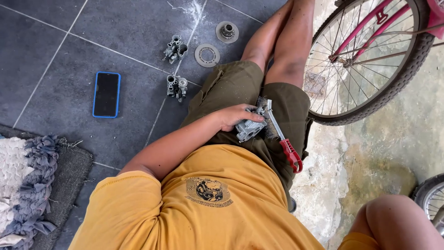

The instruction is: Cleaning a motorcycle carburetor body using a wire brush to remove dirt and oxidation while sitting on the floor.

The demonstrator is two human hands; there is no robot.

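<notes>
A: Dark grey tiled floor (60, 46) fills the upper left of the frame, rough pale concrete (370, 153) the right. What lies about?

B: A phone in a blue case (106, 94) at centre left, two grey metal carburettor bodies (175, 49) (176, 87) above centre, two round metal discs (206, 55) (227, 31) near the top. A pink bicycle's wheel (370, 60) fills the upper right, and a grey rag rug (25, 185) lies at lower left.

A: And the hands?

B: The left hand (236, 115), at the frame's centre, rests on the lap, fingers curled around a grey metal carburettor part (249, 128), gripping it from above.

A: The right?

B: Only the upper arm shows at lower right; the hand is out of the frame. A wire brush with a red handle (282, 134) lies on the olive shorts (240, 81), its bristle end touching the part.
</notes>
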